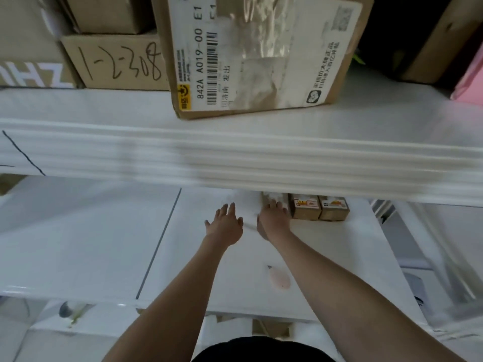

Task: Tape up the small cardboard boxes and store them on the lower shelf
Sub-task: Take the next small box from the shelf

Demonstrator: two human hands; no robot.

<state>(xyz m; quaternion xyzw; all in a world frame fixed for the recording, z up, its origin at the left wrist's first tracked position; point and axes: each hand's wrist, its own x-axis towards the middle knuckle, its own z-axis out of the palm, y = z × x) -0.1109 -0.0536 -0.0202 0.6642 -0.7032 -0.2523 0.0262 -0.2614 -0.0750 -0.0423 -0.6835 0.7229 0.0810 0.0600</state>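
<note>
Head view, and you're reaching deep onto the lower shelf [313,257], both arms stretched out under the white beam of the upper shelf [235,158]. Your right hand [273,218] is the one on the job: it lies on the third small cardboard box [271,199], which peeks out beyond your knuckles, half tucked under that beam. Whether those fingers [277,206] curl round the box or just press it flat, you can't tell from here, blur and the beam hide it. The box sits straight ahead of your right fingertips and touching, or very nearly, the two small boxes [320,207] already lined up to its right. So the row runs left to right along the back of the shelf. Your left hand [224,222] hangs just beside, fingers spread and loose, holding nothing, clear of the box. My read: any last nudge goes rightward and back, and the right hand is placed for it.
</note>
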